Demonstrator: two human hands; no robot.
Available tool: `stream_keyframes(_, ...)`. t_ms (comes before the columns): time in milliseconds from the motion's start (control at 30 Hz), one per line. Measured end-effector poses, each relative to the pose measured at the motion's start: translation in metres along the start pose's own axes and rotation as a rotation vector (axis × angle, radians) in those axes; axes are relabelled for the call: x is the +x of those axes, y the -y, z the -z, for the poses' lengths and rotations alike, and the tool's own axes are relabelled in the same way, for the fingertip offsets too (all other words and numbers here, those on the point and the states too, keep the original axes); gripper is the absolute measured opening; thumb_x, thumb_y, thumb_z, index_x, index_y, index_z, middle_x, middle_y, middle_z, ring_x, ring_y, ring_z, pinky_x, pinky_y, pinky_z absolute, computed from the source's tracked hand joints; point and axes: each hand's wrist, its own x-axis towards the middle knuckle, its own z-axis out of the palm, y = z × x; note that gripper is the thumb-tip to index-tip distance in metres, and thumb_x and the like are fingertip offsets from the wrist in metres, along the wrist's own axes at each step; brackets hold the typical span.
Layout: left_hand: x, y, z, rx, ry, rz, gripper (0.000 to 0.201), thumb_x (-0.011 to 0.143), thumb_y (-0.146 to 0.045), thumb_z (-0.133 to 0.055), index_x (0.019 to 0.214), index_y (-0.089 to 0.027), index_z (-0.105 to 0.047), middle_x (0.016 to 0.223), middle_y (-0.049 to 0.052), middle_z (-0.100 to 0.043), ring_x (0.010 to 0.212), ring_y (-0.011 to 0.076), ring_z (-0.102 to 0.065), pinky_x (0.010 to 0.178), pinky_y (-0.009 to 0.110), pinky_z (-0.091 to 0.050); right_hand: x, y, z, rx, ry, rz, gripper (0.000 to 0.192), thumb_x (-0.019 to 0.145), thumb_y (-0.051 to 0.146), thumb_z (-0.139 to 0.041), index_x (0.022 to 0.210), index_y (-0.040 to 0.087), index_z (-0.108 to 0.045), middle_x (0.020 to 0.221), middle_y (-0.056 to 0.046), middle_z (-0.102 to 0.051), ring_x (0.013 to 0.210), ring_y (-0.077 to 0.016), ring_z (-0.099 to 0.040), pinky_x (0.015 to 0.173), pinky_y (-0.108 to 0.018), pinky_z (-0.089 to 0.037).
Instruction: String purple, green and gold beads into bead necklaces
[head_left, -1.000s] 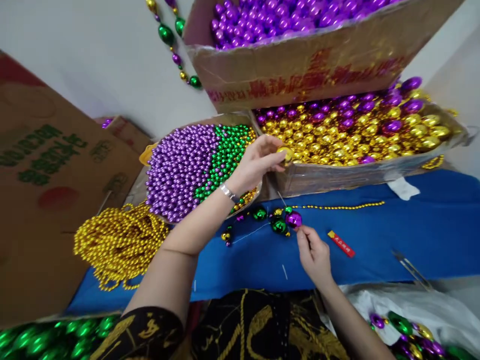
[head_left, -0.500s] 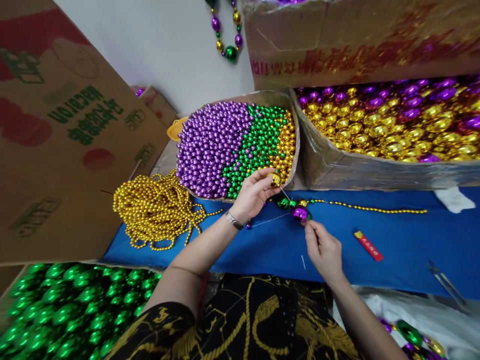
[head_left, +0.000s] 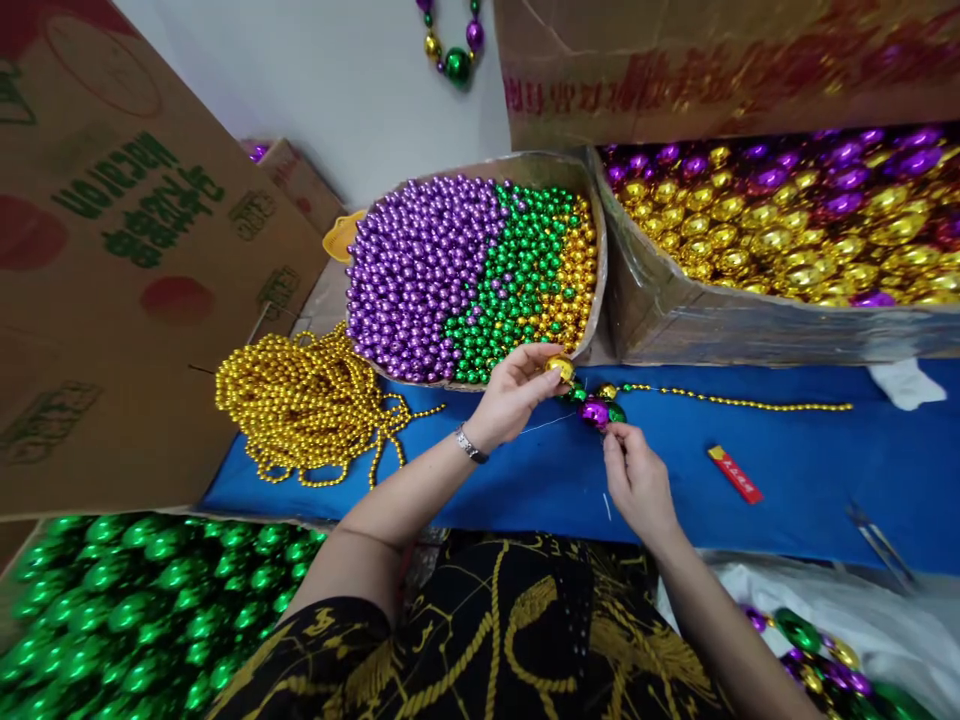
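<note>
Between the thumb and fingers of my left hand (head_left: 514, 395) is a large shiny gold bead (head_left: 560, 370), held just in front of the box of small beads. My right hand (head_left: 637, 480) is pinched at the lower edge of a bead string, right by its large purple bead (head_left: 594, 412). A green bead (head_left: 616, 413) and smaller gold and green beads sit close to that purple one. From this cluster a run of small gold beads (head_left: 750, 398) stretches right across the blue table. A thin pale thread (head_left: 547, 424) runs left from the cluster, passing behind my left hand.
A box (head_left: 600, 270) of small purple, green and gold beads stands behind my hands. Larger gold and purple beads fill a box (head_left: 750, 330) at right. Gold bead strands (head_left: 300, 410) lie left, above green beads (head_left: 150, 600). A red packet (head_left: 735, 474) and tweezers-like tool (head_left: 881, 545) lie right.
My left hand and the gold bead have come nearer to the cluster. The gap between the two hands has shrunk, and the whole view has shifted slightly.
</note>
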Motion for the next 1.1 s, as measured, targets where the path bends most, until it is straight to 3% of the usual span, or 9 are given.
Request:
stream_keyframes(167,-0.004,0.001,0.003,0.007,0.022,-0.053,0.037,0.075,-0.024,-0.081,0.108,-0.020,-0.065,0.107,0.005,-0.067,0.094,0.0131,-0.064,0.080,0.027,-0.057,-0.002,-0.008,-0.002,0.010,-0.053,0.121,0.022,0.099,0.027,-0.045,0.109,0.019,-0.062,0.099,-0.009,-0.065,0.091,-0.0186,-0.065,0.080,-0.029,-0.052)
stream_keyframes(367,-0.011,-0.001,0.006,0.064,0.063,-0.101,0.035,0.073,-0.020,-0.081,0.105,-0.018,-0.066,0.109,0.006,-0.068,0.096,0.0123,-0.065,0.086,0.026,-0.055,-0.006,-0.011,-0.001,0.062,-0.046,0.050,0.011,0.097,0.026,-0.053,0.098,0.021,-0.063,0.085,-0.002,-0.062,0.073,-0.0133,-0.062,0.068,-0.024,-0.049)
stream_keyframes(500,-0.014,-0.005,0.009,0.139,0.067,-0.123,0.037,0.072,-0.018,-0.082,0.105,-0.017,-0.066,0.110,0.007,-0.069,0.098,0.0132,-0.065,0.088,0.027,-0.055,-0.007,-0.012,0.000,0.042,-0.080,0.096,0.010,0.096,0.025,-0.054,0.097,0.020,-0.063,0.084,-0.002,-0.061,0.076,-0.0136,-0.062,0.068,-0.024,-0.048)
stream_keyframes(633,-0.014,-0.006,0.011,0.073,0.051,-0.063,0.036,0.072,-0.020,-0.082,0.104,-0.017,-0.067,0.105,0.006,-0.069,0.093,0.0127,-0.065,0.082,0.027,-0.056,-0.005,-0.011,0.000,0.055,-0.089,0.117,0.010,0.095,0.023,-0.055,0.098,0.020,-0.063,0.084,-0.002,-0.061,0.078,-0.0136,-0.062,0.070,-0.024,-0.048)
stream_keyframes(767,-0.014,-0.005,0.013,0.034,0.058,-0.007,0.036,0.073,-0.023,-0.082,0.105,-0.017,-0.066,0.106,0.006,-0.069,0.092,0.0138,-0.066,0.081,0.029,-0.057,-0.005,-0.009,-0.001,0.122,-0.038,0.057,0.011,0.095,0.026,-0.054,0.096,0.021,-0.063,0.083,-0.002,-0.060,0.072,-0.0126,-0.061,0.065,-0.024,-0.048)
stream_keyframes(900,-0.015,-0.003,0.013,0.137,0.099,-0.054,0.037,0.073,-0.024,-0.082,0.106,-0.018,-0.066,0.109,0.007,-0.070,0.094,0.0136,-0.066,0.083,0.028,-0.055,-0.006,-0.010,-0.006,0.147,-0.046,-0.009,0.014,0.094,0.032,-0.056,0.094,0.021,-0.065,0.081,-0.002,-0.060,0.073,-0.0143,-0.063,0.067,-0.026,-0.050)
stream_keyframes(1100,-0.014,-0.020,0.014,0.233,0.314,-0.034,0.044,0.084,-0.035,-0.072,0.124,-0.021,-0.061,0.125,0.013,-0.066,0.107,0.0203,-0.066,0.090,0.033,-0.055,-0.008,-0.016,-0.017,0.518,0.086,-0.236,0.021,0.091,0.042,-0.060,0.091,0.021,-0.064,0.078,-0.001,-0.063,0.063,-0.0133,-0.066,0.059,-0.025,-0.054)
